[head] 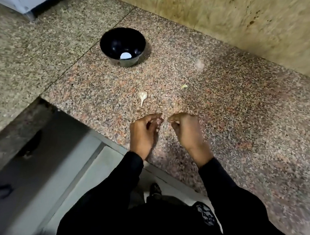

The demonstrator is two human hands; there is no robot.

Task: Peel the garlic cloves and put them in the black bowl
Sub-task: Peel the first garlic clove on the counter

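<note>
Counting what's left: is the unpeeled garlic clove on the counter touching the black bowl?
No, the clove lies on the bare counter, well apart from the bowl.

Speckled granite table (223,107) carries a black bowl (122,46) at far left, one unpeeled garlic clove (142,96) nearer centre, and a small peel scrap (184,86) to its right.

No legible text, label, brand, number or sign is found. The black bowl (122,46) carries no readable marking; the pale patch inside it, near its front wall, appears to be a reflection, though blur prevents certainty.
</note>
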